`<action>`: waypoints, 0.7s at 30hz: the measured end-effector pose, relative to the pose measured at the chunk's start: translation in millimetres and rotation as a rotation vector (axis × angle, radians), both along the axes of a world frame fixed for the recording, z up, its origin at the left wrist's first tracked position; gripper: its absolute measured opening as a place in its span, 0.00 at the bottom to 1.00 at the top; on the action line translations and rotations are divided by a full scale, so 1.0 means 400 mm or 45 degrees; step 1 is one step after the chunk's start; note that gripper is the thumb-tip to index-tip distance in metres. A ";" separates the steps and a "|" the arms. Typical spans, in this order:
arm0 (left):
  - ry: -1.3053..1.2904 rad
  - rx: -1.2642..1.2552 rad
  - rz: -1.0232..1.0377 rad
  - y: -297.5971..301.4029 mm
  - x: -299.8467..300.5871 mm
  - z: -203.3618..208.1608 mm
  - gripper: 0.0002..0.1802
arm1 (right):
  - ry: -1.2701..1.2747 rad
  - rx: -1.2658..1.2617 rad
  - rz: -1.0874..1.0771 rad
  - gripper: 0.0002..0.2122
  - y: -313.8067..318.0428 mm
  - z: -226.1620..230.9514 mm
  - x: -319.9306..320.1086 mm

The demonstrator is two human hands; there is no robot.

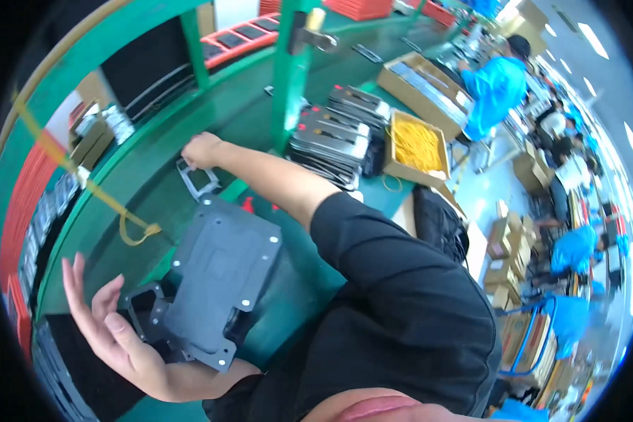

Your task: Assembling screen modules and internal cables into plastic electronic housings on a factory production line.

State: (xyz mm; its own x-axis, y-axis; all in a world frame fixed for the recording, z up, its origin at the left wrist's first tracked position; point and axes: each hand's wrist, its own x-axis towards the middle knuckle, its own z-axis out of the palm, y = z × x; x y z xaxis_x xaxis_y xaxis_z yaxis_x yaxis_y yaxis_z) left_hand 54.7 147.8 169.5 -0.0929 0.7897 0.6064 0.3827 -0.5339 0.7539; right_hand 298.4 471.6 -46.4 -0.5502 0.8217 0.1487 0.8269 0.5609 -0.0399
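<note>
My left hand (123, 344) is at the lower left with its fingers spread, and nothing lies in its palm. A dark grey flat metal plate (221, 260) with white-rimmed holes overlaps my left wrist; whether it rests on the forearm or on something beneath is hidden. Beside its lower left edge, close to my left fingers, shows a black open bracket (144, 309). My right arm reaches away across the green bench, where my right hand (202, 150) is closed on the edge of a small light grey rectangular frame (202, 188).
Stacks of metal plates (330, 133) stand right of a green post (288, 84). Beyond are a box of yellow bands (416, 144) and a long carton (425, 88). A yellow strap (109, 200) hangs at the left. A person in blue (499, 84) works at the far right.
</note>
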 end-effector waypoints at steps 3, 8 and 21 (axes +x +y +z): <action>0.052 -0.018 -0.019 -0.003 -0.002 -0.017 0.39 | -0.047 -0.029 -0.272 0.10 -0.001 -0.012 0.080; 0.206 -0.045 -0.160 0.028 0.031 -0.012 0.37 | 0.900 -0.325 -0.802 0.12 0.001 0.112 0.246; 0.139 -0.561 -0.567 -0.081 0.204 0.061 0.37 | 0.863 -0.205 -0.048 0.07 -0.764 0.574 0.099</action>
State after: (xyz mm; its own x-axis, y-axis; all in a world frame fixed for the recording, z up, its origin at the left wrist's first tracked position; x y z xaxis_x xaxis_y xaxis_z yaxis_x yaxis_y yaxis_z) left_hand 136.2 115.2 194.0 0.3460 0.9160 0.2033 0.2825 -0.3083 0.9084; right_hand 337.9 165.9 183.1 -0.3497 0.8790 0.3241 0.6091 0.4762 -0.6342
